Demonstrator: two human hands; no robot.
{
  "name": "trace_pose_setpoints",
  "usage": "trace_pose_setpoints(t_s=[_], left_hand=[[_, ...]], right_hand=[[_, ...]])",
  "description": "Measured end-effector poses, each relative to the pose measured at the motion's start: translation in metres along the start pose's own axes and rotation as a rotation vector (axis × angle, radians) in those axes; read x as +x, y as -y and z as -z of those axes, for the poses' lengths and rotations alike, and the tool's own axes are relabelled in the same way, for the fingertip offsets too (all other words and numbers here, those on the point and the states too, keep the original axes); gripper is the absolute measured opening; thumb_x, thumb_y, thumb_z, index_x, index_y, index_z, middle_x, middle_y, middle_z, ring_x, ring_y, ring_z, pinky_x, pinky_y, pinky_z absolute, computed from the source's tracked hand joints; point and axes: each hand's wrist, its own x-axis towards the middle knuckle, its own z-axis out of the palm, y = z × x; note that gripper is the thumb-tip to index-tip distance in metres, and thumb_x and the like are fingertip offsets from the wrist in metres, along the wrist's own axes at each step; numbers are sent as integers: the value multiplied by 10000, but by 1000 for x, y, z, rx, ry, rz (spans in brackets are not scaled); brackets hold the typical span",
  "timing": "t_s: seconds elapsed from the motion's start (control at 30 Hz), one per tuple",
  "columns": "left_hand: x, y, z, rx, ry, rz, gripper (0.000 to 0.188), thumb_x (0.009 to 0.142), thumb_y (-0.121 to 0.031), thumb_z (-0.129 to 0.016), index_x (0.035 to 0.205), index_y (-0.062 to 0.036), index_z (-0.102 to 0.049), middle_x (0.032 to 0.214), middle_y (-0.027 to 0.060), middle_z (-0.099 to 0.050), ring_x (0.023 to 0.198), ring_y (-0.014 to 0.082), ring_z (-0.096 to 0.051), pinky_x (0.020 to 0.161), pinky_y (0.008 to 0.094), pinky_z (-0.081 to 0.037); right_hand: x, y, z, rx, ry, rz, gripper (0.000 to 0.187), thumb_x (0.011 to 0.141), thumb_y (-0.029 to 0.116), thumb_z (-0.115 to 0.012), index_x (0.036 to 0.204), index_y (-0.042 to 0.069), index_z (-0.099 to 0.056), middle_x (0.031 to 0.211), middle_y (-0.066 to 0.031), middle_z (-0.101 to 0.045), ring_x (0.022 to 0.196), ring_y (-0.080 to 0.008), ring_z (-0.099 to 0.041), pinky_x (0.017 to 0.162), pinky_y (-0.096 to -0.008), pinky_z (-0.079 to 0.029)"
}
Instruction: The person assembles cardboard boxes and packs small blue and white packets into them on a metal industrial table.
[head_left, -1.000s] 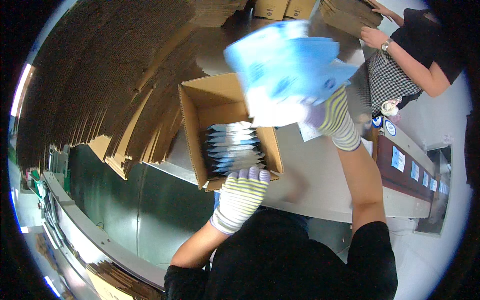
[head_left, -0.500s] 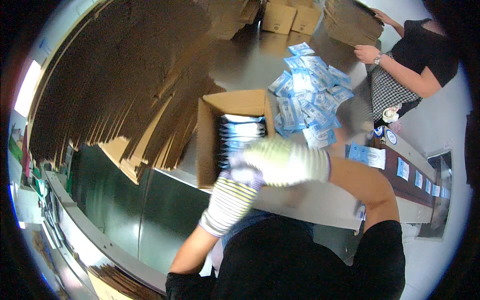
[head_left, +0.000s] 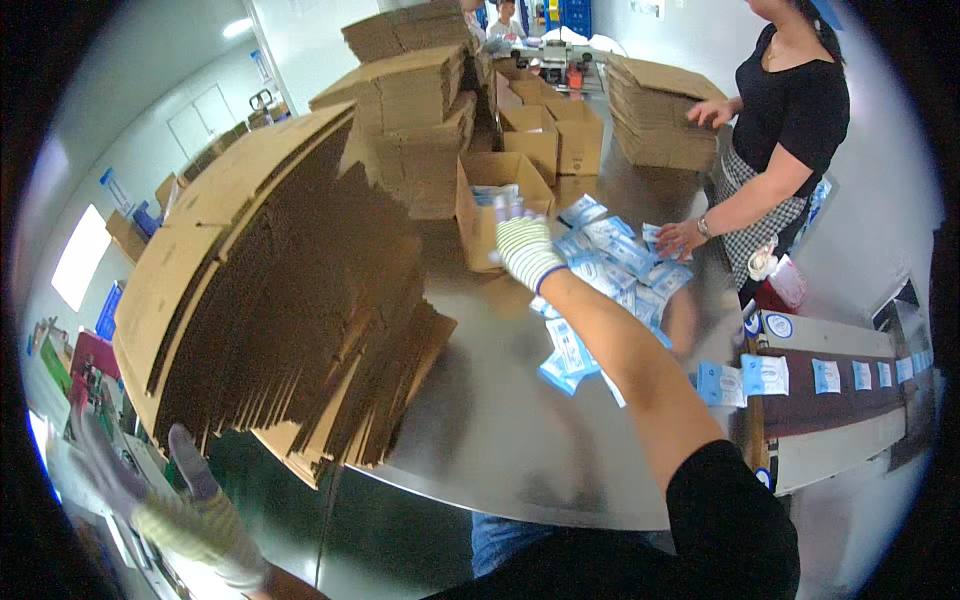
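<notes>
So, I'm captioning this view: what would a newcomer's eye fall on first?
Probably the fanned stack of flat brown cardboard dominating the left. Then the heap of blue-and-white packets right of centre on the shiny metal table, and the right hand, striped-gloved, at an open brown cardboard box.

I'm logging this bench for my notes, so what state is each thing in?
Front carton: open-topped, holding packets
Right hand: at the front carton, grip unclear
Left hand: open, empty
Loose blue-and-white packets: piled untidily
Rear carton: open-topped
Conveyor belt: bearing spaced packets
Left-side cartons: flattened, stacked
</notes>
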Motion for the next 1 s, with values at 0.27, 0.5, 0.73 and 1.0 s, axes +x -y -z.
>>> trace_pose_setpoints(t_s=[0.27, 0.5, 0.73, 1.0], left_hand=[[-29, 22, -27, -391, 141, 107, 367, 814, 51, -585, 1174, -19, -589, 1096, 139, -590, 1038, 274, -559, 942, 359, -438], [-2, -21, -26, -255, 43, -46, 316, 753, 22, -659, 1058, -58, -648, 861, 104, -556, 795, 254, -537, 760, 349, -442], [8, -25, -19, -373, 78, 25, 221, 686, -6, -705, 898, -49, -660, 783, 102, -537, 754, 262, -536, 715, 356, -433], [21, -67, 2, -438, -88, -373, 441, 698, 5, -699, 1103, -105, -566, 1216, 147, -539, 1177, 337, -498, 971, 421, -408]], right_hand=[[-171, 22, 50, 522, 369, 746, 565, 857, 407, -552, 1275, 36, -461, 1175, -179, -539, 1080, -337, -542, 930, -459, -424], [-205, -59, 51, 539, 479, 620, 520, 869, 399, -543, 1239, 34, -507, 1220, -189, -540, 1058, -364, -560, 942, -440, -427], [-222, -82, 70, 579, 360, 623, 503, 867, 408, -542, 1213, 43, -531, 1200, -177, -555, 1101, -343, -535, 952, -424, -418], [-212, -121, 113, 1104, 221, 333, 438, 826, 326, -635, 1148, 35, -574, 1065, -189, -622, 992, -350, -595, 896, -404, -461]])
